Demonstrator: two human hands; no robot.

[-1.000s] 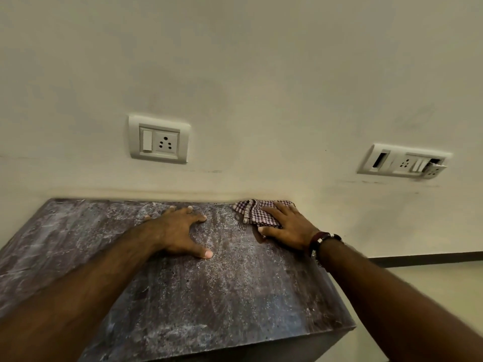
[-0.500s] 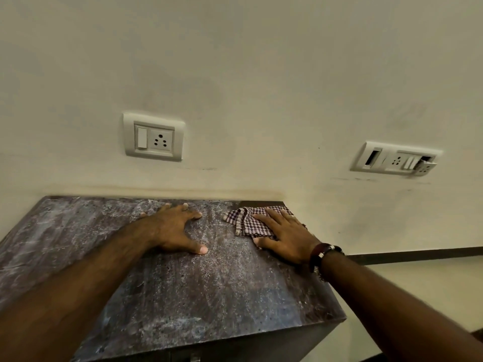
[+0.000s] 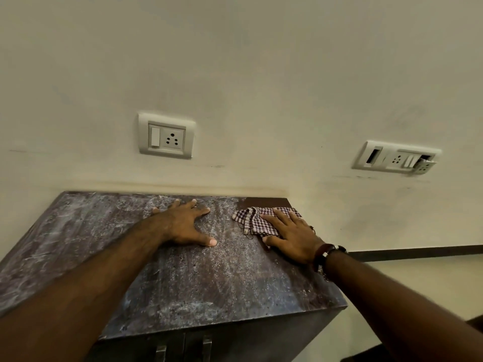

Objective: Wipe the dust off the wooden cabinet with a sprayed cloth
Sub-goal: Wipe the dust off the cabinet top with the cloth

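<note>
A wooden cabinet (image 3: 183, 278) with a dusty grey-speckled top stands against the wall. A red-and-white checked cloth (image 3: 251, 218) lies crumpled on its far right part. My right hand (image 3: 292, 236) presses flat on the cloth with straight, spread fingers; a dark bracelet sits on the wrist. A dark, dust-free strip of wood shows behind the cloth at the back right corner. My left hand (image 3: 185, 226) rests flat on the top, fingers spread, a little left of the cloth and apart from it.
A cream wall rises right behind the cabinet, with one socket plate (image 3: 166, 136) above my left hand and a second, broken socket plate (image 3: 397, 158) to the right. Two door handles (image 3: 206, 348) show at the cabinet's front. A dark skirting strip (image 3: 418, 253) runs right of the cabinet.
My right hand has drawn the cloth from the back edge toward me and slightly left, baring a clean dark strip at the corner. My left hand stays planted.
</note>
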